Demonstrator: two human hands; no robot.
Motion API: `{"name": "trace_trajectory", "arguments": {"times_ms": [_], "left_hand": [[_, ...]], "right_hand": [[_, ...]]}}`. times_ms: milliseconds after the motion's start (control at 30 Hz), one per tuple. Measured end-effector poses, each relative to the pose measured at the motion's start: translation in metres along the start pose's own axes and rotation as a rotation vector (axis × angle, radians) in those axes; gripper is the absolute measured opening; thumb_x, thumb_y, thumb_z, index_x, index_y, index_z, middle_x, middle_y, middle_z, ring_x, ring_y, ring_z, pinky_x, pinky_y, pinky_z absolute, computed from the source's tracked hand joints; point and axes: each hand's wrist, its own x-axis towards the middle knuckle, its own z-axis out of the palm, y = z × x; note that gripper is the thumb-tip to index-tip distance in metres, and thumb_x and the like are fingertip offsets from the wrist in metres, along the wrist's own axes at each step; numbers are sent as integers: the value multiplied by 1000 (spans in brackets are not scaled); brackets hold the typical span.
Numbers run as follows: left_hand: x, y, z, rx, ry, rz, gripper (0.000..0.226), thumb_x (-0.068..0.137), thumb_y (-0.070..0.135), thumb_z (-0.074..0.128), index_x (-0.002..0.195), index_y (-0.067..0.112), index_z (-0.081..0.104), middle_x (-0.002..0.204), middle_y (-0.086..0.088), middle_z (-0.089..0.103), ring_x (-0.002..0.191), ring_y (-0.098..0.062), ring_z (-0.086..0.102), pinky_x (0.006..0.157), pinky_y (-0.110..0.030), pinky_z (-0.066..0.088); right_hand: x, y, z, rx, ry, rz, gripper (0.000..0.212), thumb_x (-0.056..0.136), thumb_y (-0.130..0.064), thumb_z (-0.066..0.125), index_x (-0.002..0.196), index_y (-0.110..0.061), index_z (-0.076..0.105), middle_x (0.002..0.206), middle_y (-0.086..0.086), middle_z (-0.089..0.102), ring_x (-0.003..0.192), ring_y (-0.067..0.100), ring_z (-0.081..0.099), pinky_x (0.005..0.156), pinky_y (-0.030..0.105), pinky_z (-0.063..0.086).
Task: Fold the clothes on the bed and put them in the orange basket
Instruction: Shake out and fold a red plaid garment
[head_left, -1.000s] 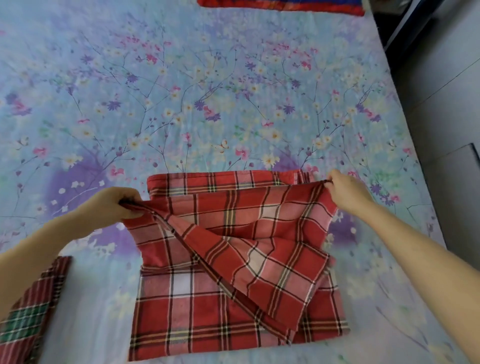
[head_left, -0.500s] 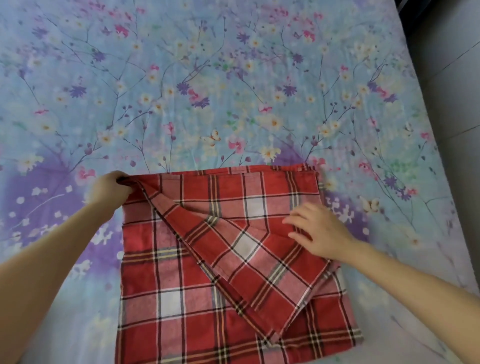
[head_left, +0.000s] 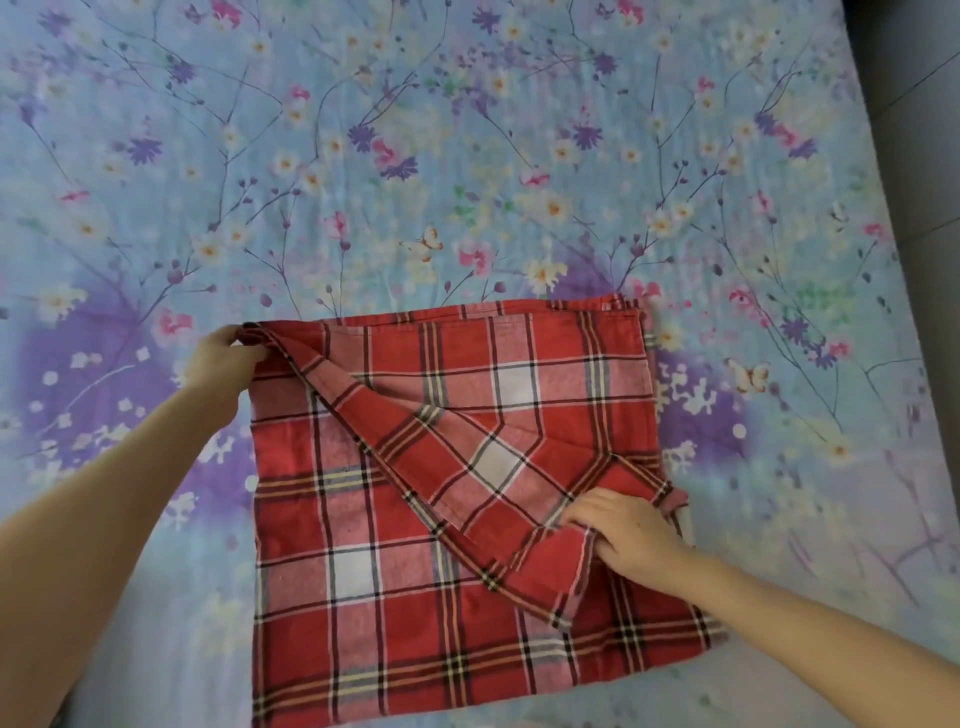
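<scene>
Both hands (head_left: 224, 358) (head_left: 631, 535) and forearms (head_left: 130, 493) are bare.

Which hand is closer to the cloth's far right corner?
Right. The right hand grips the cloth at its right side, below that corner; the left hand pinches the far left corner.
</scene>
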Motion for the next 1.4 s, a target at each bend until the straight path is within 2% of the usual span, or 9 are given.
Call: {"name": "trace_trajectory", "arguments": {"times_ms": [100, 167, 333, 533, 667, 800, 1100, 1233, 1400], "left_hand": [[12, -2, -4, -20, 16, -42, 28, 89, -1, 53, 116, 5, 59, 73, -7, 54, 64, -18, 51, 60, -24, 49], [19, -3, 0, 6, 44, -24, 27, 90, 4, 55, 116, -1, 59, 85, -14, 59, 68, -22, 51, 62, -27, 48], [23, -5, 17, 68, 84, 0, 31, 92, 11, 54, 120, -3, 57, 116, -24, 60, 97, -30, 56, 77, -30, 37], [16, -13, 14, -103, 154, 64, 31, 91, 16, 58, 120, 4, 58, 120, -21, 59, 88, -18, 49, 72, -30, 40], [-10, -23, 18, -182, 123, 19, 36, 89, 31, 61, 119, 14, 51, 103, -10, 56, 74, -17, 53, 66, -31, 46], [-59, -67, 15, 172, 174, 71, 57, 80, 32, 71, 122, 4, 45, 109, -15, 59, 98, -31, 58, 85, -43, 45], [-197, -200, -8, 260, -42, -271, 34, 85, 30, 67, 90, -3, 68, 87, -22, 68, 87, -36, 65, 78, -42, 51], [-223, -197, -42, 127, -196, -328, 22, 88, 20, 64, 97, 0, 66, 91, -13, 66, 80, -27, 62, 74, -32, 49], [-264, -212, -104, 88, -513, -700, 30, 86, 6, 63, 105, -16, 59, 74, -28, 68, 49, -31, 66, 44, -38, 56]], "right_hand": [[34, 10, -42, 627, 419, 603, 46, 77, 17, 45, 83, -26, 59, 79, -11, 66, 76, -4, 60, 72, 11, 44], [59, 48, -68, 710, 645, 846, 31, 84, 10, 51, 79, -19, 58, 73, -7, 62, 72, 6, 56, 68, 15, 41], [99, 101, -77, 621, 430, 952, 20, 84, -14, 61, 100, -3, 66, 96, 10, 67, 86, 21, 60, 72, 28, 45], [98, 100, -70, 304, 473, 951, 17, 85, -19, 64, 95, -6, 66, 89, 16, 67, 86, 35, 63, 74, 39, 47], [84, 82, -56, 219, 474, 996, 39, 86, -31, 63, 114, -5, 57, 108, 17, 65, 104, 38, 58, 85, 42, 44], [33, 59, -28, 126, 382, 1156, 67, 82, -56, 58, 124, -4, 48, 123, 20, 57, 114, 39, 53, 90, 45, 43], [-114, -3, 32, 431, 110, 1157, 17, 83, -31, 68, 87, -14, 70, 89, 14, 72, 88, 30, 67, 83, 40, 52], [-128, -36, -14, 898, 244, 1173, 7, 83, 5, 62, 85, -1, 65, 56, 1, 68, 47, 11, 64, 45, 18, 51], [-196, -63, -17, 975, -231, 1462, 19, 68, -7, 79, 74, -3, 61, 48, 10, 59, 35, 15, 50, 40, 16, 44]]}}
